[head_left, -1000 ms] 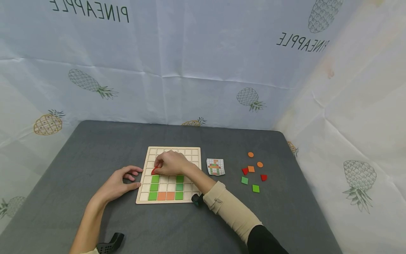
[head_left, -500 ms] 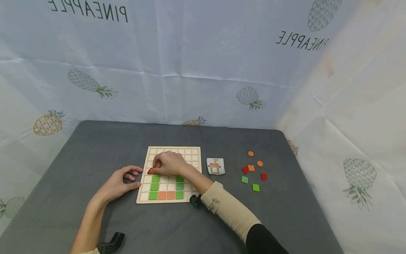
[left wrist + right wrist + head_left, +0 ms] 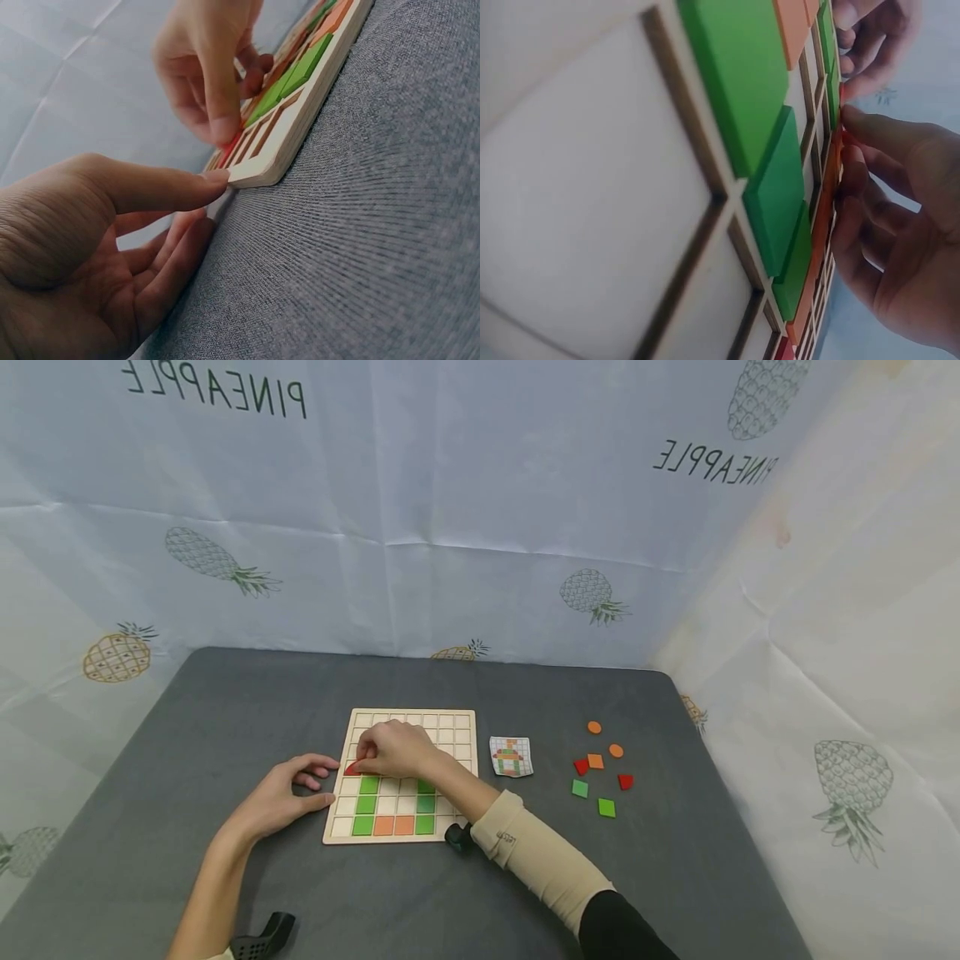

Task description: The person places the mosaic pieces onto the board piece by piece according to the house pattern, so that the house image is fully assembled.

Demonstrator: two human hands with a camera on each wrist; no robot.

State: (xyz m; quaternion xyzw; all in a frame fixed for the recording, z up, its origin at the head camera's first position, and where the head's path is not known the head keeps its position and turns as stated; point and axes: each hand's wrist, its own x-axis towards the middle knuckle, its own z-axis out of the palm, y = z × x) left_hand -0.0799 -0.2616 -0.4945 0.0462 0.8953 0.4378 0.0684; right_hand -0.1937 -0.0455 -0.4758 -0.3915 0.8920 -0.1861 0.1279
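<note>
My right hand [image 3: 397, 749] pinches a small red tile [image 3: 351, 770] at the left side of the wooden grid board [image 3: 345, 827]. In the left wrist view, that tile [image 3: 232, 145] is low against the board's cells under the fingertips. My left hand [image 3: 281, 793] lies beside the board's left edge, its thumb touching the rim and its fingers loosely bent. Green tiles [image 3: 363, 825] form two columns on the board, with orange tiles [image 3: 393, 826] between them in the bottom row. The right wrist view shows more orange tiles [image 3: 823, 217] beside my right hand, which hides them in the head view.
A small printed pattern card [image 3: 511, 757] lies right of the board. Farther right are loose pieces: orange discs [image 3: 616, 751], an orange square [image 3: 596, 762], red tiles [image 3: 626, 782] and green squares [image 3: 607, 808]. A grey cloth [image 3: 420, 902] covers the table.
My right hand has slid slightly left with the red tile, which has moved from above the left green column to the board's leftmost column. My left hand stays in place.
</note>
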